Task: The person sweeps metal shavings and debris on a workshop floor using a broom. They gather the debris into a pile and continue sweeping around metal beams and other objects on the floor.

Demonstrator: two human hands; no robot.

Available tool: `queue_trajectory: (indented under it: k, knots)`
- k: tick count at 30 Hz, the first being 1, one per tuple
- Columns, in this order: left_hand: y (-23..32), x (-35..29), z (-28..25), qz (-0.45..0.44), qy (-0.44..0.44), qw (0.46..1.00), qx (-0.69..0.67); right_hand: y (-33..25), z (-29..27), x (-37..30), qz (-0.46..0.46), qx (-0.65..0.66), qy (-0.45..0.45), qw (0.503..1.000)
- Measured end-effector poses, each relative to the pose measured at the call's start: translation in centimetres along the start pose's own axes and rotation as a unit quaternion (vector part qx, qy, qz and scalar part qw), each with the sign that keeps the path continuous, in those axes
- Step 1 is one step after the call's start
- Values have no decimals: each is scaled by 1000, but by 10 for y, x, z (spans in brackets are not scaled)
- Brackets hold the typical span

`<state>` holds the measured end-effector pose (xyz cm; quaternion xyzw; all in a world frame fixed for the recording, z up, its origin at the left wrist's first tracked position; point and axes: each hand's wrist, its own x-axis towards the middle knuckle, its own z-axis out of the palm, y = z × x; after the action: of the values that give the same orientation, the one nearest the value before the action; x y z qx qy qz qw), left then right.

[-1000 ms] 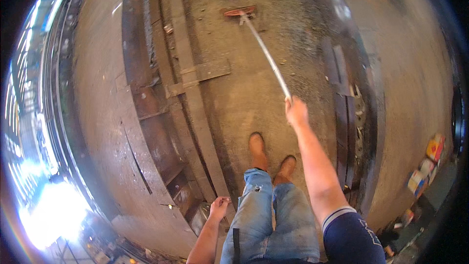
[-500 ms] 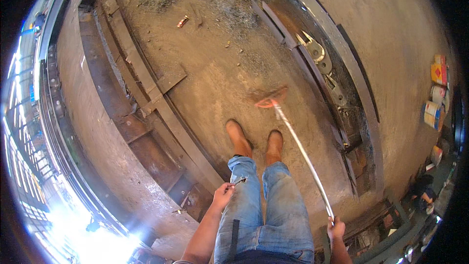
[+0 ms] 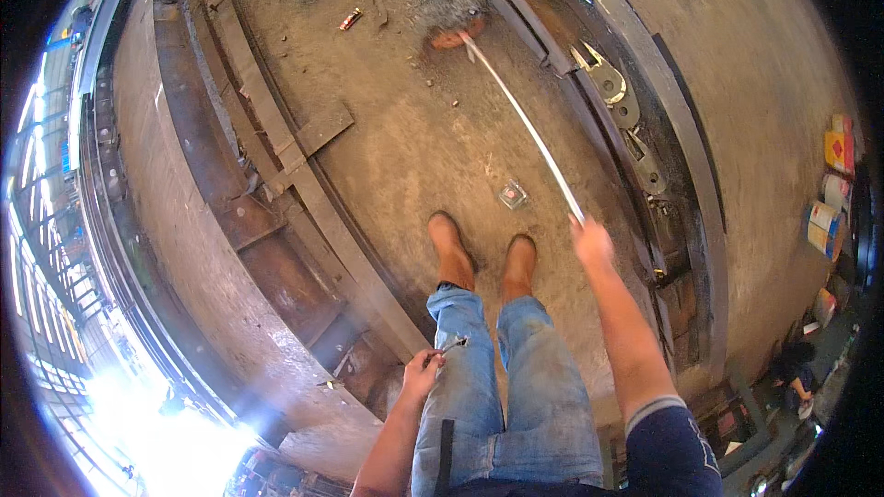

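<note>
My right hand (image 3: 592, 243) is closed round the near end of a broom's long pale handle (image 3: 527, 120), my arm stretched forward. The orange broom head (image 3: 458, 34) meets the floor beside dark grit (image 3: 451, 2), blurred by motion. At my left thigh, my left hand (image 3: 424, 372) is closed on a short thin stick-like object (image 3: 452, 345), its kind too small to make out. Ahead of my right boot lies a small clear square piece of litter (image 3: 513, 193). A crumpled red wrapper (image 3: 350, 19) rests farther off on the dusty floor.
A long steel beam (image 3: 304, 175) with a cross plate lies left. On the right are steel channels (image 3: 599, 138) and a metal part with round holes (image 3: 610, 86). Cans (image 3: 822, 224) stand far right, near another person (image 3: 795, 377). Bright glare (image 3: 175, 433) fills the lower left.
My right hand has pushed forward, and the broom head has moved away from my boots to the grit. The clear litter now shows on the floor. My left hand has barely moved.
</note>
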<state>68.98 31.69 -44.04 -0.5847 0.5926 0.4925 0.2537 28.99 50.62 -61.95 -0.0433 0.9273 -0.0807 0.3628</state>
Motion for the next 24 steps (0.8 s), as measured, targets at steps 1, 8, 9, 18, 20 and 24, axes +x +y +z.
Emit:
queue_trajectory:
  k: [1, 8, 9, 18, 20, 24]
  knots:
    - [-9, -4, 4, -6, -2, 1000, -28, -64, -16, 23, -40, 19, -6, 999]
    - [-29, -7, 22, -1, -28, 998, -51, -336, -127, 98, -188, 65, 42, 979]
    - [-29, -12, 23, -10, -24, 997, -66, -343, -124, 94, -181, 67, 47, 980]
    - [-42, -10, 18, -12, 20, 998, -66, -322, -89, 127, -151, -28, 45, 987]
    - [-63, -11, 21, -30, 26, 994, -101, -319, -90, 108, -137, -51, 5, 989]
    - [-82, -4, 30, -35, 30, 993, -110, -186, -39, 55, -173, -7, 68, 983]
